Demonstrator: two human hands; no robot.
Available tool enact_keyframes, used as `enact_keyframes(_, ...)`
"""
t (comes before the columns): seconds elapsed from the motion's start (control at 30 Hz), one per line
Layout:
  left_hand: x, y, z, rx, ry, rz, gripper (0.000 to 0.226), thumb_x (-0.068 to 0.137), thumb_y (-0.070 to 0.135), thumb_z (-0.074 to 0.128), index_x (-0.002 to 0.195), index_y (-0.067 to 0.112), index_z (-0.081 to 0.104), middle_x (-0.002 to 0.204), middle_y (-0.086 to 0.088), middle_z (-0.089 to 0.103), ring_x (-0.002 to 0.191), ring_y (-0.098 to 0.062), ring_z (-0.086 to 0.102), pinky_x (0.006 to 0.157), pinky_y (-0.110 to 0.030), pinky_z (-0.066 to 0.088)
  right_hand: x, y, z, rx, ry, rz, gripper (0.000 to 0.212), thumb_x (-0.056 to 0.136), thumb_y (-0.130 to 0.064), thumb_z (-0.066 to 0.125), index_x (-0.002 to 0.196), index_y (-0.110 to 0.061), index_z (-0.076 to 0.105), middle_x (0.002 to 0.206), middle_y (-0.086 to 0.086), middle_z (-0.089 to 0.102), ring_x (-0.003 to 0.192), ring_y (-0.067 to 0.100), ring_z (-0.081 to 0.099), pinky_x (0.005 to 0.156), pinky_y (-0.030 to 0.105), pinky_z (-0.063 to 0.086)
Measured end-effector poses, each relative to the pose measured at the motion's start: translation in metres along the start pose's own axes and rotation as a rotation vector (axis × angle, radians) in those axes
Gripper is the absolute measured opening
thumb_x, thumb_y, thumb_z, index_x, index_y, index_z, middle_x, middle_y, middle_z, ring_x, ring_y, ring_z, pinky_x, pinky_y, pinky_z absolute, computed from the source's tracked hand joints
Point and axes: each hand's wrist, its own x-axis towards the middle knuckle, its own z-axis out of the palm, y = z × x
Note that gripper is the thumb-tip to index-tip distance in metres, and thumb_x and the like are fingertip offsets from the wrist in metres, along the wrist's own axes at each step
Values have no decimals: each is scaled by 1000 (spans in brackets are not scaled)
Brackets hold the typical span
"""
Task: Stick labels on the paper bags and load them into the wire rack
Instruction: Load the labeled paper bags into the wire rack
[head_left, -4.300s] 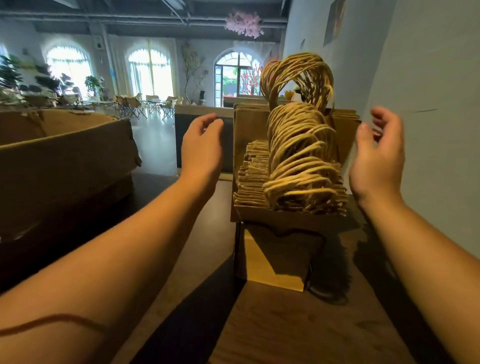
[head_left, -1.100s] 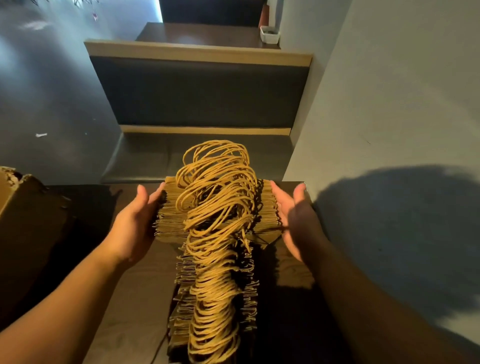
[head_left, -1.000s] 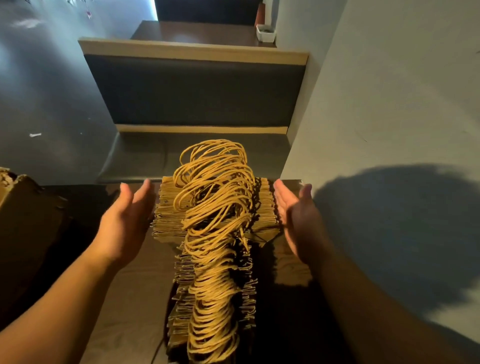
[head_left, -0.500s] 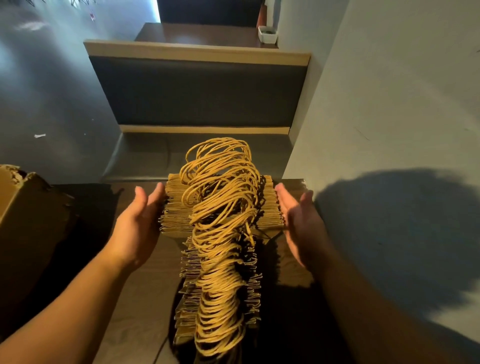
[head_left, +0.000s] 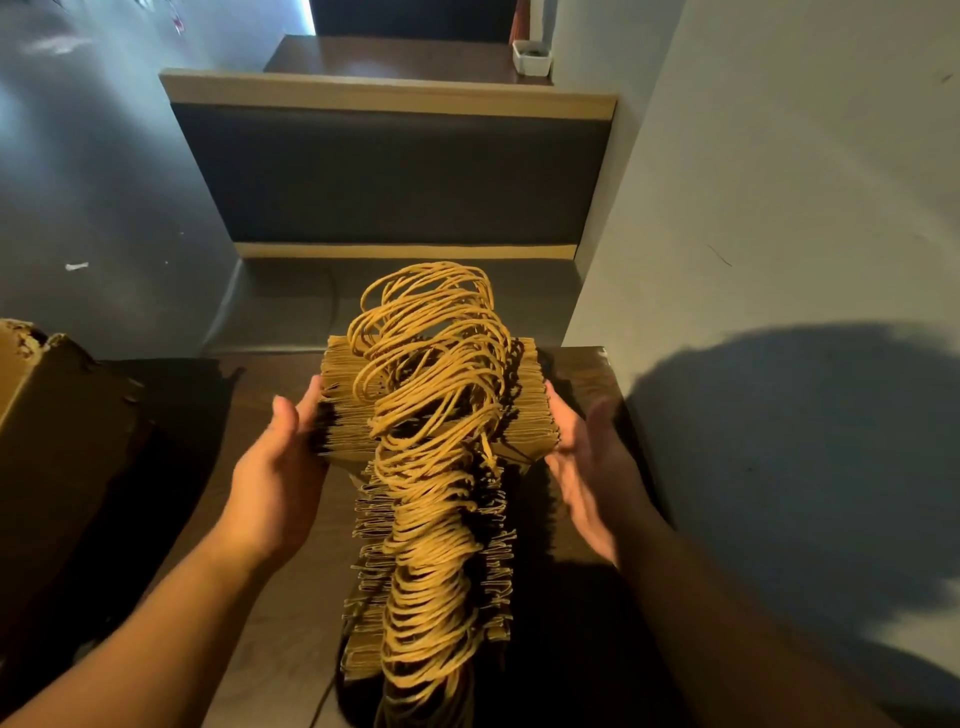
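Observation:
A long row of brown paper bags (head_left: 371, 561) stands upright on the dark table, their twisted paper handles (head_left: 436, 467) piled in a tangled ridge along the top. The far bags (head_left: 353, 374) are wider than the near ones. My left hand (head_left: 275, 478) lies flat, fingers against the left side of the wide far bags. My right hand (head_left: 587, 467) is flat and motion-blurred at their right side, fingertips near the edge. Neither hand grips anything. The wire rack is hidden under the bags, and no labels are in view.
A big cardboard box (head_left: 52, 415) stands at the left of the wooden table (head_left: 270, 623). A grey wall (head_left: 779, 208) runs close along the right. Beyond the table's far edge is a dark padded bench (head_left: 389, 171), with a small white dish (head_left: 531, 56) further back.
My view dropped from the room to the bags. Both hands closed on the far bags' sides, drew apart, then came in again; the right hand is still moving.

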Motion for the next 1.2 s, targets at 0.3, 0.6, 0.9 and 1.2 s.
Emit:
enact_keyframes(0.3,-21,-21,-2,19,13,-23,70,101,57,15,155,17,34,155,5,44,146,-14,36,119,-39,19,-16,13,10,-4,37,-37,126,43,-105,36,152,-45,21,153,-22,34,146,9,17,118,40,5)
enact_keyframes(0.6,-23,-23,2,5,95,-69,67,101,57,12,154,23,36,154,13,45,144,-6,36,116,-34,19,-28,27,15,80,165,27,84,86,-79,24,156,-32,22,161,-3,27,147,21,24,121,45,8)
enact_keyframes(0.9,-9,-10,9,186,189,-20,76,90,73,45,152,30,40,156,13,40,144,-5,34,120,-35,23,-7,2,15,-19,312,-13,52,104,-39,37,153,-24,30,150,-9,39,134,10,38,106,30,29)
enact_keyframes(1.2,4,0,16,165,229,-24,36,103,39,49,135,30,59,129,12,67,122,-8,60,111,-41,38,9,-13,23,-68,254,18,57,104,-35,45,154,-16,28,155,1,38,124,7,46,77,-2,38)
